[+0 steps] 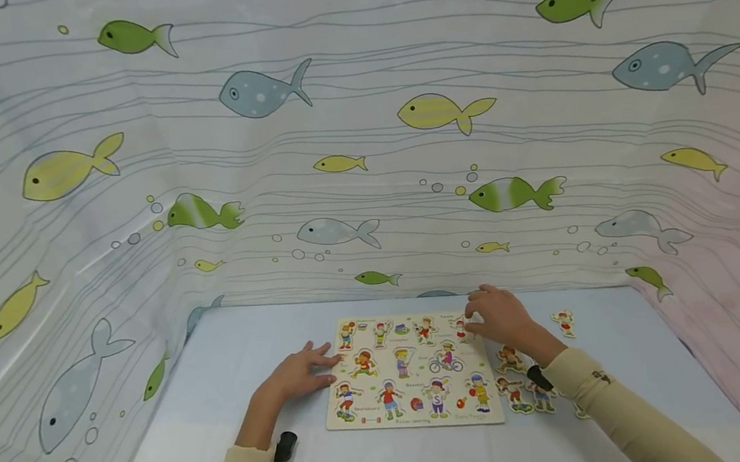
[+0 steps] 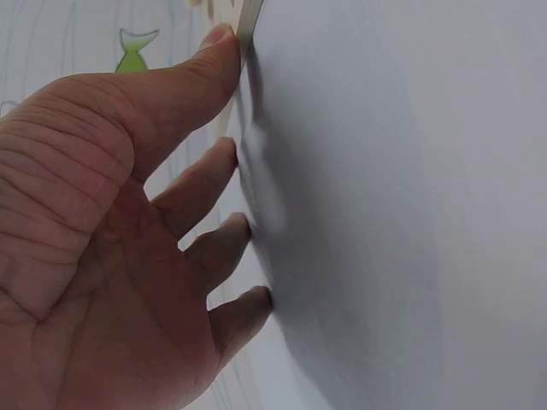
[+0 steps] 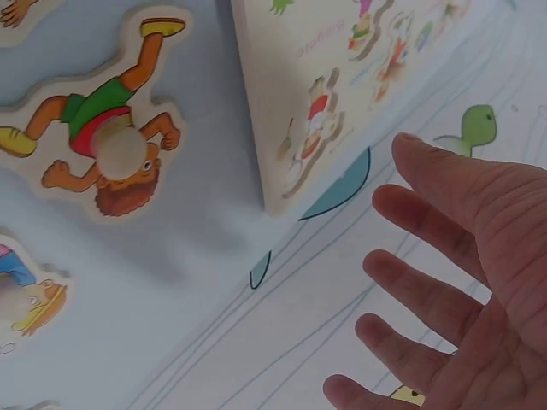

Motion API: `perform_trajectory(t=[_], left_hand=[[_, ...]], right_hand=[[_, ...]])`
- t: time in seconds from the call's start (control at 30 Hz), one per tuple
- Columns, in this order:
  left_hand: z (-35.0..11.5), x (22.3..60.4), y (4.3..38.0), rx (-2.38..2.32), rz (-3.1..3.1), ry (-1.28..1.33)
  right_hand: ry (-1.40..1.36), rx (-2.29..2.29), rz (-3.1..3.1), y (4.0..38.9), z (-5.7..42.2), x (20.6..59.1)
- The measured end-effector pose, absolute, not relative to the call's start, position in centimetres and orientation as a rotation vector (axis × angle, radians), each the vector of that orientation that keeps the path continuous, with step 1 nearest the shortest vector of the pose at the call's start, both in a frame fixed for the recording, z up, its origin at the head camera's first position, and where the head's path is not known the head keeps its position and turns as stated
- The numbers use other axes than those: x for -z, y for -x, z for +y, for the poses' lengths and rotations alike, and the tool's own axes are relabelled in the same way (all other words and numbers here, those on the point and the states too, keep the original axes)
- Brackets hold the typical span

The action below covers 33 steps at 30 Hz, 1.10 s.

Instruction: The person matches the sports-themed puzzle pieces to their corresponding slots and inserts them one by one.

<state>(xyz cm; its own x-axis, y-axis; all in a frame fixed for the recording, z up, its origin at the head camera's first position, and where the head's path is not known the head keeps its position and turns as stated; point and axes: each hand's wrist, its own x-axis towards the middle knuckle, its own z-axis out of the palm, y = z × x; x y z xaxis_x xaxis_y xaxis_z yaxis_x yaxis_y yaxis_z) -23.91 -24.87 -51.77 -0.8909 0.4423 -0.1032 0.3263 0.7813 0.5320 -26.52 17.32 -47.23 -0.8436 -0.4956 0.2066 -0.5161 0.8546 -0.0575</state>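
A wooden peg puzzle board with printed sports figures lies flat on the table. My left hand is at its left edge, fingers spread. In the left wrist view, the thumb of that hand touches the board's side, while the other fingertips rest at the table surface. My right hand hovers around the board's far right corner. The right wrist view shows that hand with fingers apart and nothing between them, beside a recessed racket-player picture.
Loose wooden figure pieces lie right of the board, partly under my right forearm, including a knobbed runner and a figure with a yellow cap. Another piece lies farther right. A fish-patterned sheet rises behind the table and at both sides.
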Motion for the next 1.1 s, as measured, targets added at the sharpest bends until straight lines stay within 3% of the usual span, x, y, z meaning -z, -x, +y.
perform_trajectory(t=[1.1], left_hand=[[-24.7,51.6,23.8,-0.765,2.74,-0.542]], right_hand=[[-0.479,-0.254,-3.02,26.4,23.7,47.2]])
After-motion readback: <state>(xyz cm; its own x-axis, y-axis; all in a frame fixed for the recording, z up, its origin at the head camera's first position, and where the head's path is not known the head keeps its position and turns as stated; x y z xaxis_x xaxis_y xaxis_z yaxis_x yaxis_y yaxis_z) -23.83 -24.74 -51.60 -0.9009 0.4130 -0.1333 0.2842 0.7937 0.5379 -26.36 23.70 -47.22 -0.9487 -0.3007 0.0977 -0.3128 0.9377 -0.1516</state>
